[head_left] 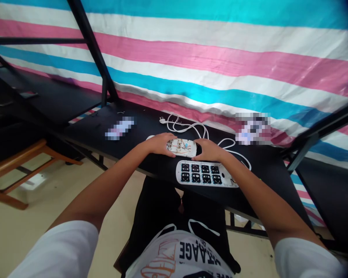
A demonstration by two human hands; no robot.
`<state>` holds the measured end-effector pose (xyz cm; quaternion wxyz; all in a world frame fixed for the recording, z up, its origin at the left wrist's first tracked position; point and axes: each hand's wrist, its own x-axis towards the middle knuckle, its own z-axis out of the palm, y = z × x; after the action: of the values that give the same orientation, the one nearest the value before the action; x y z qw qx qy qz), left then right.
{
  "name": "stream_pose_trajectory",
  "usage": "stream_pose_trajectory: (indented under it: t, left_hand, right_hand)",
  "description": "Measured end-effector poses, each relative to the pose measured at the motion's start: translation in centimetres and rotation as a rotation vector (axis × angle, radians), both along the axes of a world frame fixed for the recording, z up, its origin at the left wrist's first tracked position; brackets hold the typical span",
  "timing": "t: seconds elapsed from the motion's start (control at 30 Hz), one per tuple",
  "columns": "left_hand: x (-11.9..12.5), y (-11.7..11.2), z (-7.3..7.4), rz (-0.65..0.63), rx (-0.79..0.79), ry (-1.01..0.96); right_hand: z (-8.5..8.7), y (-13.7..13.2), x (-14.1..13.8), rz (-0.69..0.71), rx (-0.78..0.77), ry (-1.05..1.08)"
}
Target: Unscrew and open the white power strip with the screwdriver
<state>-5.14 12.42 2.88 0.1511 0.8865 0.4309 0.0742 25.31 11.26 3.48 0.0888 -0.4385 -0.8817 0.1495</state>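
Near the table's front edge, my left hand [161, 144] is wrapped round the left part of a white power strip casing [187, 148]. At its right part, my right hand [208, 150] grips it with thumb and fingers. Wires and metal strips show inside the casing between my hands; my fingers cover both its sides. Just in front lies a long white power strip cover [228, 180], inner side up, with two rows of black socket inserts. My right forearm passes over its right end. Behind my hands, a white power cord [188, 126] lies in loops, ending in a plug [162, 120].
On the black table [150, 112], a blurred-out flat item [120, 128] lies to the left and another blurred-out item [251, 129] to the right. Black metal frame bars [89, 42] and a striped plastic sheet [205, 58] stand behind. A wooden stool [20, 158] is at left.
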Motion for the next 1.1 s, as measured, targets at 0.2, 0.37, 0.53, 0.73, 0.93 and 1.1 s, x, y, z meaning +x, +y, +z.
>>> stream_pose_trajectory:
  t: [0.2, 0.37, 0.53, 0.73, 0.93, 1.1]
  left_hand:
    - [-0.2, -0.1, -0.6, -0.031, 0.012, -0.047]
    - [-0.2, -0.1, -0.9, -0.036, 0.019, -0.078]
    - [0.1, 0.2, -0.7, -0.05, 0.006, -0.083]
    - [0.2, 0.5, -0.6, -0.058, -0.003, -0.083]
    - [-0.1, 0.2, -1.0, -0.048, 0.014, -0.105]
    - [-0.3, 0.3, -0.7, -0.046, 0.052, -0.119]
  right_hand:
    - [0.0, 0.4, -0.1, 0.037, 0.032, 0.004]
    - [0.2, 0.6, -0.2, 0.077, 0.045, 0.003]
    - [0.5, 1.3, -0.4, 0.126, 0.046, -0.019]
    - [0.7, 1.5, -0.4, 0.142, 0.041, -0.021]
    - [0.4, 0.8, -0.3, 0.103, 0.052, 0.026]
    - [0.7, 0.5, -0.2, 0.056, 0.069, 0.07]
